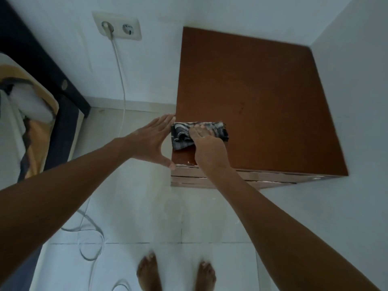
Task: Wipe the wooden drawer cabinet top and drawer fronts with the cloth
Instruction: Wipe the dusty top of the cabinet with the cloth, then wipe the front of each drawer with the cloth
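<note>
The wooden drawer cabinet point(262, 97) stands in the room's corner, its reddish-brown top seen from above. Thin strips of its drawer fronts point(273, 179) show below the front edge. A folded dark patterned cloth point(182, 135) lies on the top near the front left corner. My right hand point(206, 148) presses down on the cloth, fingers over it. Flat and with fingers apart, my left hand point(155, 141) rests against the cabinet's left edge, thumb at the front corner, holding nothing.
White walls close in behind and to the right of the cabinet. A double wall socket point(117, 26) feeds a white cable point(121, 80) that drops and loops on the tiled floor at left. A dark bed frame point(52, 76) with bedding stands left. My bare feet point(176, 274) are below.
</note>
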